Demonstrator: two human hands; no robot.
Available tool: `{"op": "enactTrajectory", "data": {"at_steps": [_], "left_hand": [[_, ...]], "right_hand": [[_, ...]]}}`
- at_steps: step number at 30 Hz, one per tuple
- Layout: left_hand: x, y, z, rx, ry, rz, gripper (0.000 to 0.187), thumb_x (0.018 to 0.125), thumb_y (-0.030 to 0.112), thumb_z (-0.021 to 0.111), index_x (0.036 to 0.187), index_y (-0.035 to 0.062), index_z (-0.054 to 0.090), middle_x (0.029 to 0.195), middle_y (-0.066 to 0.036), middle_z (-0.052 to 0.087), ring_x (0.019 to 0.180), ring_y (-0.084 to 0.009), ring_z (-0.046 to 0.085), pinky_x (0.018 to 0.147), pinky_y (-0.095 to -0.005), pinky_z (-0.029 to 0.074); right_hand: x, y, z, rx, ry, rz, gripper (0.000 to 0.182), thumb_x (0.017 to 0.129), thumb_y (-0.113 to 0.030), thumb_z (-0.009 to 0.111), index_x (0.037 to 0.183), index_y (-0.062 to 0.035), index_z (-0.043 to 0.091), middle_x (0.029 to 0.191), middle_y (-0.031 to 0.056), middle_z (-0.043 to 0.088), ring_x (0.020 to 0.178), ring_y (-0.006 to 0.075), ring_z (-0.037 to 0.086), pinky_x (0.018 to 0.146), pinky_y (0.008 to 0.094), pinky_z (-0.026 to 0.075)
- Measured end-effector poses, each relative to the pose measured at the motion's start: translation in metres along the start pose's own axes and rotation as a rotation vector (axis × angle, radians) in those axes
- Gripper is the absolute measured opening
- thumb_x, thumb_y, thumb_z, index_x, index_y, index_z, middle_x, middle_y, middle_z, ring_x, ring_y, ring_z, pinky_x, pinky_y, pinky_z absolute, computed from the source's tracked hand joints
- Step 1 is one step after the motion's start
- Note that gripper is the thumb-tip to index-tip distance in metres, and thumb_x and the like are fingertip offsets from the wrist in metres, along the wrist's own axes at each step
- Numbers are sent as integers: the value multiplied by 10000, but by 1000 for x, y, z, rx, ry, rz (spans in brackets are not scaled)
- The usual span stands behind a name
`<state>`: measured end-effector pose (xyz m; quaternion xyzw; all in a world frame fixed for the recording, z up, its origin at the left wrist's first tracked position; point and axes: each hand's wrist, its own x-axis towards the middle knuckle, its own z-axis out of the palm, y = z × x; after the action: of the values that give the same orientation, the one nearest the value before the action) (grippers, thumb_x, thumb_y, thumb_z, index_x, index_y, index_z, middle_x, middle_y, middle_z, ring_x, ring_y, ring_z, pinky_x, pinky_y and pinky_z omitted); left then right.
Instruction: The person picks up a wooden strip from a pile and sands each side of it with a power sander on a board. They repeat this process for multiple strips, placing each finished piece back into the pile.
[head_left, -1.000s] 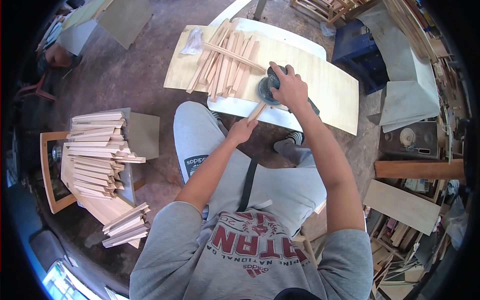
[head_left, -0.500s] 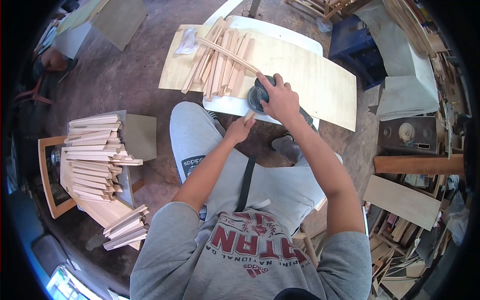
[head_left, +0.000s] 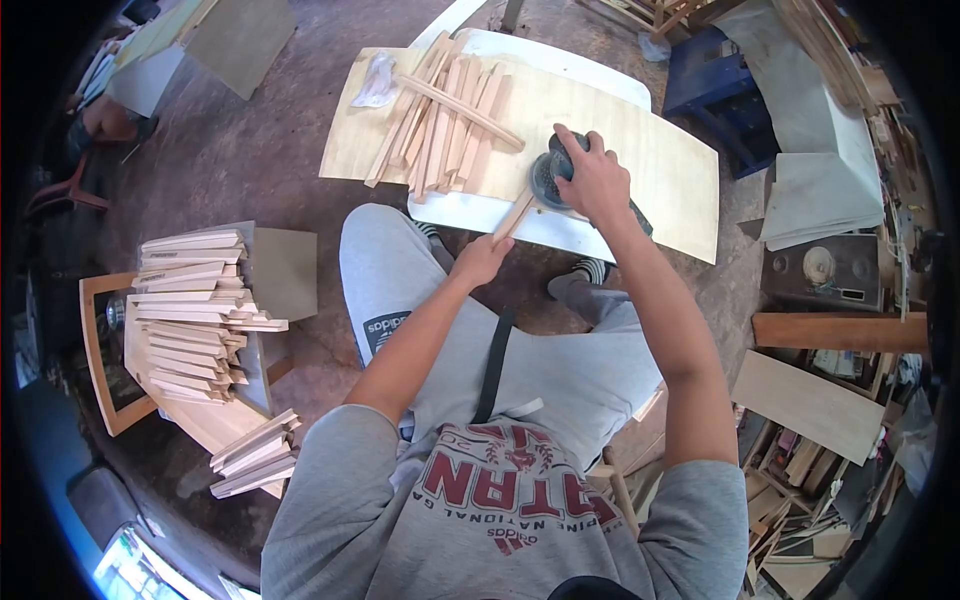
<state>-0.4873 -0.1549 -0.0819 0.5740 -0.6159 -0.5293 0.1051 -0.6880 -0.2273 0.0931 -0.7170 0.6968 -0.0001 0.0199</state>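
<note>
My left hand is closed around the near end of a narrow wooden strip, which slants up onto the worktable's front edge. My right hand grips a dark power sander from above, its round head at the far end of the strip. The sander's body runs back under my wrist toward the table's right front. To the left of the sander lies a pile of similar wooden strips, with one strip resting crosswise on top.
A plywood sheet covers much of the white table. A crumpled plastic bag lies at its left. Stacked strips sit on a low stand to my left. A speaker box and wood scraps line the right side.
My right hand and the sander have moved to the right, away from the strip pile. More of the strip in my left hand now shows.
</note>
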Motion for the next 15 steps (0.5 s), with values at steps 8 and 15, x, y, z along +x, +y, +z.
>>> {"op": "enactTrajectory", "data": {"at_steps": [8, 15], "left_hand": [[0, -3, 4, 6, 27, 28, 626, 1032, 521, 506, 1158, -68, 678, 1122, -329, 691, 1153, -476, 635, 982, -519, 482], [3, -5, 7, -5, 45, 38, 634, 1031, 533, 503, 1148, -64, 678, 1118, -328, 692, 1147, -481, 633, 979, -524, 481]], "right_hand": [[-14, -13, -3, -20, -30, -40, 867, 755, -261, 846, 1507, -392, 436, 1333, 172, 582, 998, 394, 701, 754, 482, 615], [-14, -15, -4, -38, -48, -98, 852, 772, -267, 832, 1510, -397, 426, 1367, 176, 565, 1014, 402, 695, 757, 485, 616]]}}
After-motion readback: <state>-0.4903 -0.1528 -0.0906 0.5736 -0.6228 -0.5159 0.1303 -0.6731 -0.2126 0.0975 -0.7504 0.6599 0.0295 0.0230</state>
